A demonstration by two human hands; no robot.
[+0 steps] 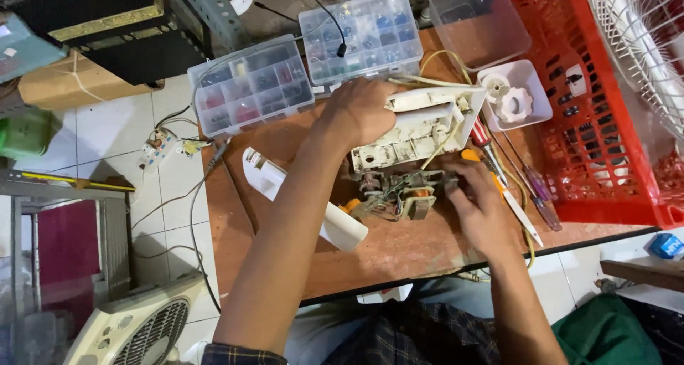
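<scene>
So rn my left hand is flat on top of the white plastic housing, fingers curled over its upper left end, pressing it to the counter. The housing runs roughly left-right, tilted up toward the right. The small motor sits just below it, touching or nearly. My right hand is way closer to the motor, fingers bunched on its right end, can't tell if actually pinching anything tbh.

Small blue box — floor, far right edge.
</scene>
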